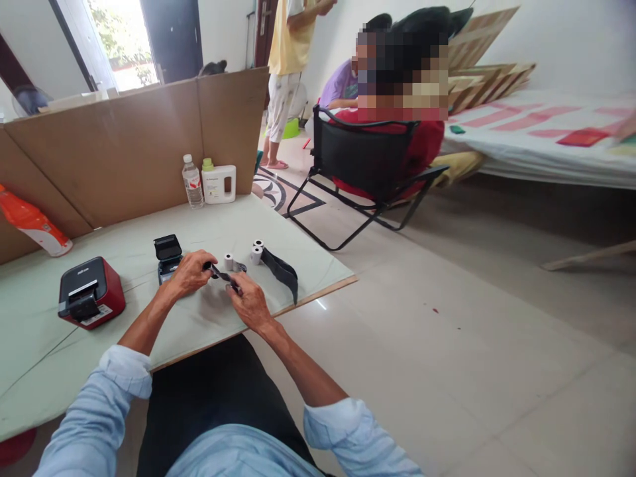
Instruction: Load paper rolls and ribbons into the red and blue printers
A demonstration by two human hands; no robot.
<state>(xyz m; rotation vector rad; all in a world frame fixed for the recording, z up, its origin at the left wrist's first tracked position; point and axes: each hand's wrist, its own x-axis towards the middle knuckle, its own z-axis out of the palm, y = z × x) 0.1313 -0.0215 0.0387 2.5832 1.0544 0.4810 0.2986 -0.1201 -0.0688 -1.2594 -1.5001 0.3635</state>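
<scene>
My left hand (191,273) is closed on a small dark roll (207,265), which looks like a paper roll, above the table. My right hand (251,303) pinches a dark strip (226,276) that stretches between both hands. Just behind them stands a white paper roll (228,262), with another roll partly hidden by the strip. Further right are two more white paper rolls (256,254), and a long dark curled strip (282,270) trails from them toward the table edge. Beside my left hand sits a small black printer (167,249) with its lid raised, partly covered by that hand.
On the pale green table (144,338) stand a red and black printer (92,291), a water bottle (192,182), a white jug (218,184) and an orange bottle (34,222). A cardboard screen (139,152) borders the back. Beyond, a person sits in a black folding chair (365,156); others are nearby.
</scene>
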